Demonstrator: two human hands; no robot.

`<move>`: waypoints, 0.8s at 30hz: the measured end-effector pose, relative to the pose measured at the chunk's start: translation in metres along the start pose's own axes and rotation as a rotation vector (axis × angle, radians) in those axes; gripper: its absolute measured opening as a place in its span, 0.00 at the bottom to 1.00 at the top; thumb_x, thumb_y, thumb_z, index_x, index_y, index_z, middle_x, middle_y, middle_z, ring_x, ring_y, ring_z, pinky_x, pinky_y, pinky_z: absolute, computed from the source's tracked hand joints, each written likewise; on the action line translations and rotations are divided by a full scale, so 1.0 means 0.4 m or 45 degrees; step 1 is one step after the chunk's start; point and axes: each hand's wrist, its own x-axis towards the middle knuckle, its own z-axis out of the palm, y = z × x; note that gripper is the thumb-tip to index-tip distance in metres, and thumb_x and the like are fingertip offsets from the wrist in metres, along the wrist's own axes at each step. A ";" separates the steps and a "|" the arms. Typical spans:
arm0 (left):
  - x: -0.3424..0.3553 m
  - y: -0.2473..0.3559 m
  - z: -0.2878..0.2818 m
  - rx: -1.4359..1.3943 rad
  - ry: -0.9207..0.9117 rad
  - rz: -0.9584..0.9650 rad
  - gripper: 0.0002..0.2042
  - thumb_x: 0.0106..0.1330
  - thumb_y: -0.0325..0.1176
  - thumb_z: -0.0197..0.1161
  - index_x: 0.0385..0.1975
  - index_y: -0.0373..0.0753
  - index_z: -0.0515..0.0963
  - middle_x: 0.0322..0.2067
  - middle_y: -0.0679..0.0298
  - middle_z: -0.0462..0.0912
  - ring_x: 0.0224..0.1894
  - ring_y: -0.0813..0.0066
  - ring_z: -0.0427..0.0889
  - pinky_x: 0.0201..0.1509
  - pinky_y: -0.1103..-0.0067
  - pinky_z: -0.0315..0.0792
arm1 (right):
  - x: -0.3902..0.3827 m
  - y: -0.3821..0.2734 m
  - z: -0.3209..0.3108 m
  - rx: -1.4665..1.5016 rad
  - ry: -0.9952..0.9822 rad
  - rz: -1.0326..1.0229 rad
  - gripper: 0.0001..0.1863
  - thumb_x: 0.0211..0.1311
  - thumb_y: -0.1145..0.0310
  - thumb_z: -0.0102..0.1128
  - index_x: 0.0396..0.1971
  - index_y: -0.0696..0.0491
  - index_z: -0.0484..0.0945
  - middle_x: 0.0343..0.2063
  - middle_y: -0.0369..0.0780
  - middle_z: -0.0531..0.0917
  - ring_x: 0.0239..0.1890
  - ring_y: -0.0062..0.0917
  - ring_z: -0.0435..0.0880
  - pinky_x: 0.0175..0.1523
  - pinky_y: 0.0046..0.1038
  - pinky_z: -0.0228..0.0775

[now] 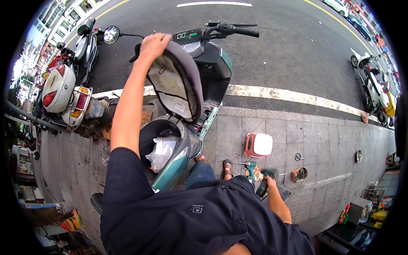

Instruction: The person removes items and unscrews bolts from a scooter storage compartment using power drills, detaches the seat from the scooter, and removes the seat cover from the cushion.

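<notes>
In scooter bin (pixel 177 128), plastic bag (pixel 160 154), left hand (pixel 154 45) gripping seat (pixel 177 78), right hand (pixel 271 182) probably drill (pixel 269 172)

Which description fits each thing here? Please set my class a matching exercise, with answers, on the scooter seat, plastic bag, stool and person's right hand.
Things:
1. Scooter seat
2. Plastic bag
3. Stool
4. Right hand

Descriptions:
A. Pale top, red sides
B. Holding a dark power tool
C. Tilted up
D. Inside the open storage compartment

Pairs: 1-C, 2-D, 3-A, 4-B
</notes>
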 end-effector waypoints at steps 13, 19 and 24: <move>-1.141 -0.265 -0.246 -0.447 0.302 -1.039 0.13 0.68 0.35 0.53 0.43 0.33 0.79 0.46 0.55 0.81 0.53 0.66 0.76 0.58 0.74 0.66 | 0.071 0.208 -0.356 -0.696 -0.078 0.348 0.18 0.45 0.68 0.63 0.37 0.62 0.76 0.25 0.43 0.80 0.26 0.31 0.79 0.31 0.33 0.72; -1.636 -0.333 -0.106 -0.663 0.317 -1.982 0.30 0.65 0.51 0.56 0.59 0.32 0.68 0.53 0.52 0.76 0.55 0.64 0.74 0.55 0.68 0.68 | 0.182 -0.074 -0.125 -1.080 -0.367 -0.087 0.16 0.46 0.68 0.61 0.36 0.61 0.77 0.23 0.42 0.80 0.22 0.31 0.79 0.29 0.33 0.73; -1.607 -0.298 -0.047 -1.345 0.698 -2.017 0.42 0.64 0.61 0.53 0.67 0.32 0.52 0.62 0.44 0.62 0.62 0.54 0.68 0.61 0.63 0.65 | 0.115 -0.393 0.173 -1.213 -0.457 -0.435 0.15 0.46 0.70 0.60 0.35 0.61 0.76 0.23 0.42 0.80 0.21 0.29 0.80 0.28 0.32 0.73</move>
